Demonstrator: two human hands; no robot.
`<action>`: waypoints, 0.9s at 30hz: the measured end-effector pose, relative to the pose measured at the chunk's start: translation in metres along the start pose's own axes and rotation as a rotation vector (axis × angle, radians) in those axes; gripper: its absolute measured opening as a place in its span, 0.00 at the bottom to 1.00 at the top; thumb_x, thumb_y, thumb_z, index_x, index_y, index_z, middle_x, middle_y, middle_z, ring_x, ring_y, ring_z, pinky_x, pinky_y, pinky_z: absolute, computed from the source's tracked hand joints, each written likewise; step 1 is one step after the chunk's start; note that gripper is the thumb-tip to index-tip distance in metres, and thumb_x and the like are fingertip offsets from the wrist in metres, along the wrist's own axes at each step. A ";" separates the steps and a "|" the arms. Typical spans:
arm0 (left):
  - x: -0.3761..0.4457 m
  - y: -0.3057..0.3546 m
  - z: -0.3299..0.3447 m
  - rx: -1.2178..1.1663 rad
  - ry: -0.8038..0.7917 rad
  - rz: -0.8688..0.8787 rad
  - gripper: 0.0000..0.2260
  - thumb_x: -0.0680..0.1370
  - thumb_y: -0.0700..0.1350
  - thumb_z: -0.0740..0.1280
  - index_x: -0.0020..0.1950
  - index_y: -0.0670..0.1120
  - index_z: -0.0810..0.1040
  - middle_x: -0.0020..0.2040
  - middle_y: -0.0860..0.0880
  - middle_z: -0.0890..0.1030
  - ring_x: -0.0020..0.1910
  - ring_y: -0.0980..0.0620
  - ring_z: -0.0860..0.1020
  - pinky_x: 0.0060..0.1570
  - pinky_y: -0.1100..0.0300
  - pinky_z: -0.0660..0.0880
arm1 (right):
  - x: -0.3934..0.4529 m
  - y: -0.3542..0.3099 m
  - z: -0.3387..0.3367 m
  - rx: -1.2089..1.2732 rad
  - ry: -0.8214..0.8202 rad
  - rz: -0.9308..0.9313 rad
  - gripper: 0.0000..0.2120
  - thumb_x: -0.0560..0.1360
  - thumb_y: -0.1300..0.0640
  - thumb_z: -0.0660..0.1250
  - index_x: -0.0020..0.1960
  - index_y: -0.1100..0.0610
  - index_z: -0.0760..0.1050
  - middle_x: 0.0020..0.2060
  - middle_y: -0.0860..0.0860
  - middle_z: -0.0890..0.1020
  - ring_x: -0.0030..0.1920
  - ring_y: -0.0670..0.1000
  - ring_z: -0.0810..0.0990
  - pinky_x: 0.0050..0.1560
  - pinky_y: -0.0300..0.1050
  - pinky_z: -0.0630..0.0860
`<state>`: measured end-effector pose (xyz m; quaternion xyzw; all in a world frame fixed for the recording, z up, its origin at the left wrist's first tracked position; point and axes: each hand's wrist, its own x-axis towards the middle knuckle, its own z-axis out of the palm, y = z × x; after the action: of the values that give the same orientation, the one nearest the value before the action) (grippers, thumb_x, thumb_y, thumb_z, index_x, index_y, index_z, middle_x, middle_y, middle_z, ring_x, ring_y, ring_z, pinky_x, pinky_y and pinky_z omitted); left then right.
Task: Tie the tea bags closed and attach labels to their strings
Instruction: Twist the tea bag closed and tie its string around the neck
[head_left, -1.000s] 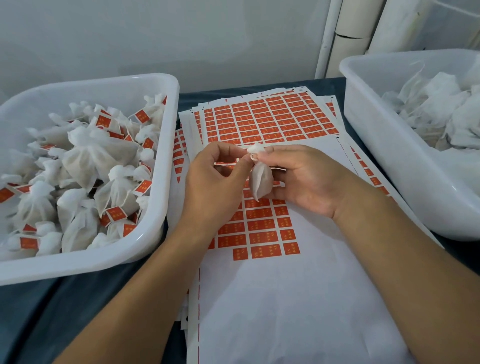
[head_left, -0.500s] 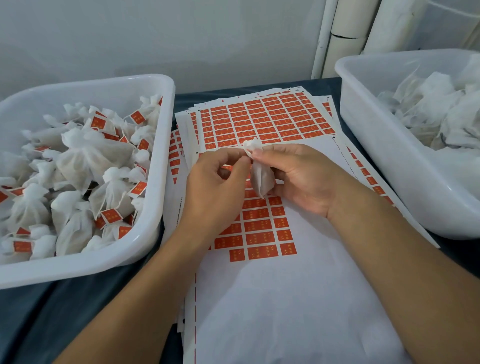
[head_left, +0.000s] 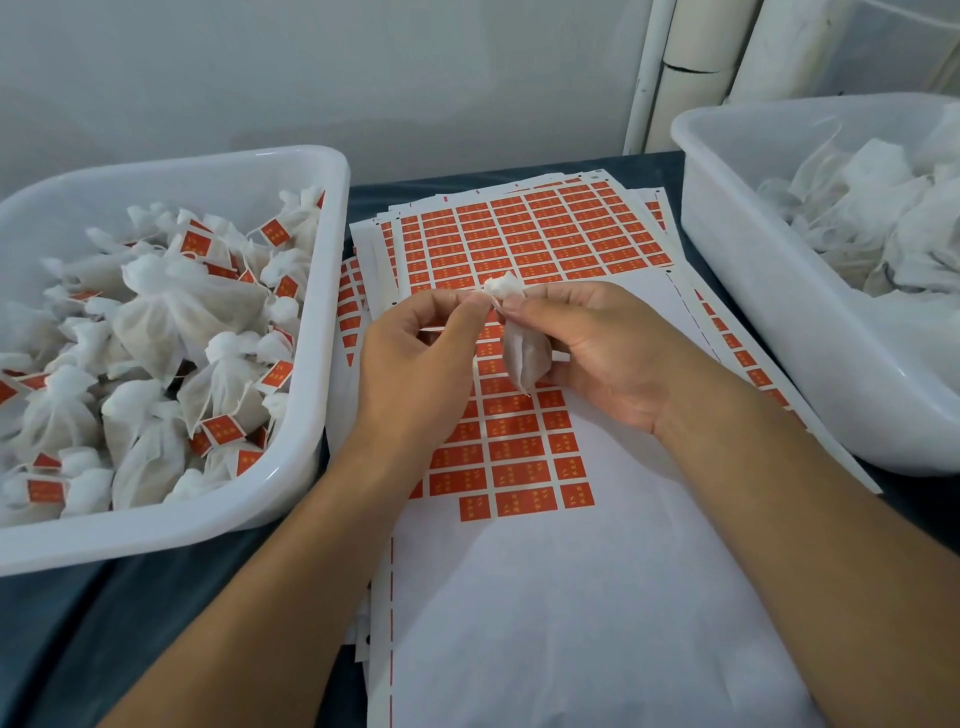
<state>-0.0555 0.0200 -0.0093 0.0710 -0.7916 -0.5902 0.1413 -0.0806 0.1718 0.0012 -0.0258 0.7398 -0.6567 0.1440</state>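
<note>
At the centre of the frame both hands meet over a stack of label sheets. The right hand (head_left: 602, 358) has its thumb and forefinger curled around the gathered neck of a small white tea bag (head_left: 522, 358), whose filled body hangs down in front of the palm while its ruffled top sticks up above the fingertips. The left hand (head_left: 415, 364) comes in from the lower left with fingers curled, pinching at the same neck; a thin white string (head_left: 441, 328) runs across between its fingers, though whether a knot is formed there is too small to tell. Beneath the hands lies the top label sheet (head_left: 519, 467), mostly bare white backing with a block of orange labels left in its middle. Further up the frame, a fuller sheet of orange labels (head_left: 530, 234) fans out from the stack. At the left of the frame a white tub (head_left: 332, 291) holds a heap of tied tea bags (head_left: 171, 322) with orange labels on their strings. At the right edge a second white tub (head_left: 737, 270) holds loose white bags (head_left: 883, 218), without labels. All of this rests on a dark table covering (head_left: 78, 623).
</note>
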 end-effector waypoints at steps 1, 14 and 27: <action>0.000 0.000 0.000 -0.002 0.002 -0.004 0.10 0.80 0.59 0.67 0.46 0.57 0.83 0.41 0.64 0.83 0.47 0.68 0.80 0.33 0.79 0.72 | 0.000 0.000 0.000 -0.008 -0.003 -0.007 0.14 0.76 0.42 0.69 0.49 0.52 0.86 0.46 0.49 0.87 0.53 0.55 0.85 0.58 0.52 0.82; -0.001 0.002 0.001 0.038 -0.027 0.033 0.09 0.80 0.58 0.68 0.47 0.56 0.83 0.42 0.65 0.82 0.47 0.69 0.79 0.36 0.80 0.71 | -0.004 -0.005 0.000 0.059 -0.018 0.012 0.11 0.80 0.45 0.68 0.58 0.48 0.83 0.54 0.45 0.85 0.59 0.53 0.82 0.63 0.55 0.79; -0.005 0.009 -0.003 -0.144 -0.180 -0.037 0.10 0.82 0.56 0.65 0.51 0.56 0.84 0.44 0.59 0.85 0.43 0.63 0.82 0.42 0.66 0.76 | -0.007 -0.010 -0.003 0.173 -0.064 0.033 0.18 0.79 0.46 0.69 0.67 0.50 0.78 0.62 0.48 0.81 0.64 0.56 0.77 0.66 0.60 0.77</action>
<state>-0.0497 0.0214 -0.0008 0.0217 -0.7554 -0.6518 0.0635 -0.0758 0.1746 0.0124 -0.0222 0.6755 -0.7147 0.1801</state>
